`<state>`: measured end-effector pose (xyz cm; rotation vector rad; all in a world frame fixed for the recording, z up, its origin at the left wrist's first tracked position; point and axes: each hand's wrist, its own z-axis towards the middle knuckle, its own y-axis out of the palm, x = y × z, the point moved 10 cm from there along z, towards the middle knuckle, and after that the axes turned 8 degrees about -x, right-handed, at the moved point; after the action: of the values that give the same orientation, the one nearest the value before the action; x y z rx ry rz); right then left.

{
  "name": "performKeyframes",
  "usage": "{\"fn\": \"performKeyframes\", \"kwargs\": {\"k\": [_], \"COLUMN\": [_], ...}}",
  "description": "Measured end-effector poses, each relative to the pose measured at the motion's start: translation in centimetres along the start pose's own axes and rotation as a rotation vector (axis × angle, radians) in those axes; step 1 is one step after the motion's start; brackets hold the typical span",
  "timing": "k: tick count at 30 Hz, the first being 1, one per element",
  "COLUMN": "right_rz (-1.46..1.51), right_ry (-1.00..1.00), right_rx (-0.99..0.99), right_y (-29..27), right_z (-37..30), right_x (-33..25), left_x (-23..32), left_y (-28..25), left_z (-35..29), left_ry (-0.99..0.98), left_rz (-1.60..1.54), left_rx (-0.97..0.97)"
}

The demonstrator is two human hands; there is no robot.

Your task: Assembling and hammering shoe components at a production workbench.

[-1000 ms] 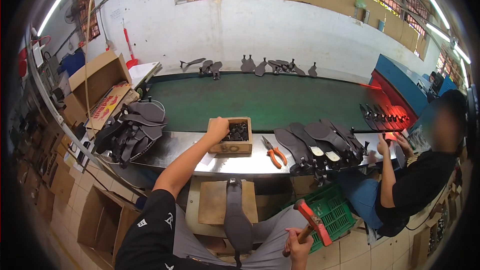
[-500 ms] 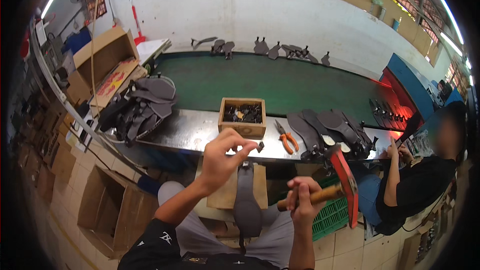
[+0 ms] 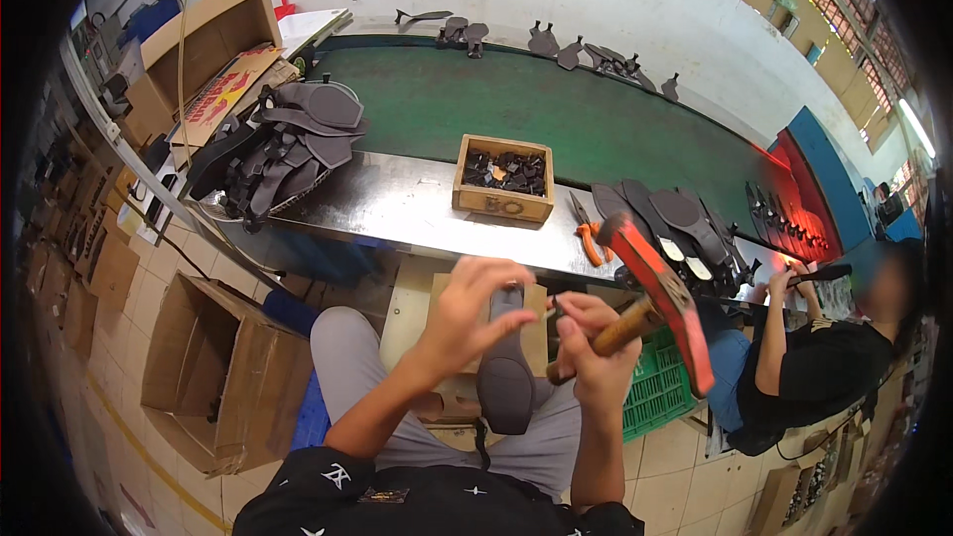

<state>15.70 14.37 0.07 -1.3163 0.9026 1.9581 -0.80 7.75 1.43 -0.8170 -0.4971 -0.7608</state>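
My right hand [image 3: 596, 337] is wrapped round the wooden handle of a hammer [image 3: 667, 303] with a red head, tilted up to the right. At its thumb and fingertips shows a small black piece [image 3: 555, 307]. My left hand [image 3: 469, 320] is just left of it, thumb and fingers apart, with nothing visible between them. Below the hands a dark grey shoe sole [image 3: 506, 392] lies lengthwise over a wooden board [image 3: 449, 290] between my knees; my left hand hides part of its far end.
On the metal bench edge [image 3: 397, 201] stand a wooden box [image 3: 504, 206] of small black pieces, orange-handled pliers [image 3: 594, 243] and piled grey soles [image 3: 675, 208]. More soles [image 3: 298, 139] fill a basket at left. Behind runs a green conveyor belt [image 3: 427, 99]. A co-worker [image 3: 834, 357] sits at right.
The small black piece has gone from my left fingertips to my right ones. My left hand has come down and its fingers have parted. The view has tilted down.
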Motion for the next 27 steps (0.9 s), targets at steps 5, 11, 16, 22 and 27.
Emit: {"fn": "performKeyframes", "kwargs": {"k": [5, 11, 16, 22, 27], "right_rz": [-0.201, -0.422, -0.615, -0.906, -0.737], "right_ry": [0.078, 0.085, 0.108, -0.165, -0.086], "right_rx": [-0.008, -0.209, -0.346, -0.392, -0.213], "right_y": [-2.4, -1.9, -0.4, 1.6, 0.8], "right_z": [3.2, 5.6, 5.8, 4.8, 3.4], "right_x": [4.6, 9.2, 9.8, 6.5, 4.9], "left_x": [-9.3, -12.1, -12.7, -11.3, -13.4], "left_y": [5.3, 6.2, 5.9, 5.1, 6.0], "left_z": [-0.4, -2.2, -2.9, -2.0, -2.1], "left_ry": [-0.231, -0.307, -0.399, -0.197, -0.41], "left_rz": [0.112, -0.096, -0.185, -0.159, -0.227], "left_rx": [-0.143, -0.189, -0.188, -0.114, -0.211]}}
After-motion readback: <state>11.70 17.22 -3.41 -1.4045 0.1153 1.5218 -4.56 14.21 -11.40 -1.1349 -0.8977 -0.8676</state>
